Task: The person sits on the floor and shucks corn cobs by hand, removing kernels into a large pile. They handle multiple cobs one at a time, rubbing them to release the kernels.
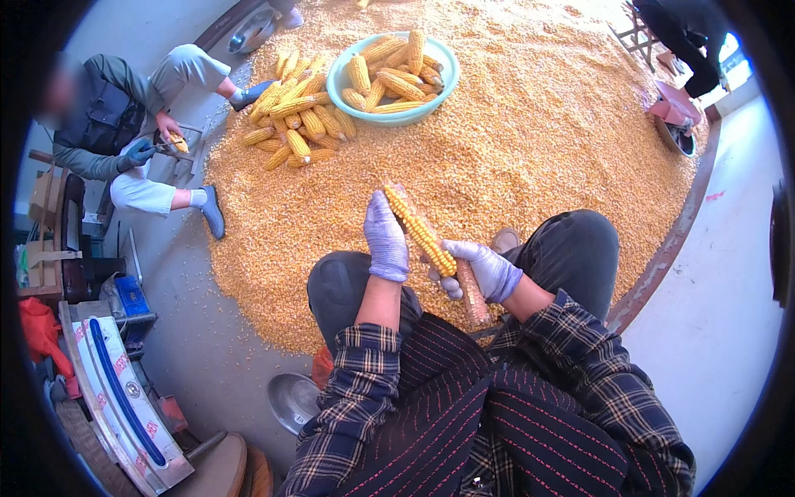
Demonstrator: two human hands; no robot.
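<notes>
In the head view, my left hand (pixel 385 236), in a pale purple-and-white glove, grips the upper end of a partly shelled corn cob (pixel 423 235). Yellow kernels still cover its near face, while a bare strip shows along its upper right side. My right hand (pixel 481 267), gloved alike, closes around a bare reddish corncob (pixel 471 295) and touches the lower end of the kernelled ear. The two cobs meet at my right fingers. Beneath both hands spreads a wide heap of loose corn kernels (pixel 546 168).
A light green basin (pixel 400 118) of corn ears stands on the heap, beside a pile of ears (pixel 298 124). At left a seated person (pixel 118 124) holds an ear and a tool. A metal bowl (pixel 292 397) lies near my left knee. Another person (pixel 677 37) is at upper right.
</notes>
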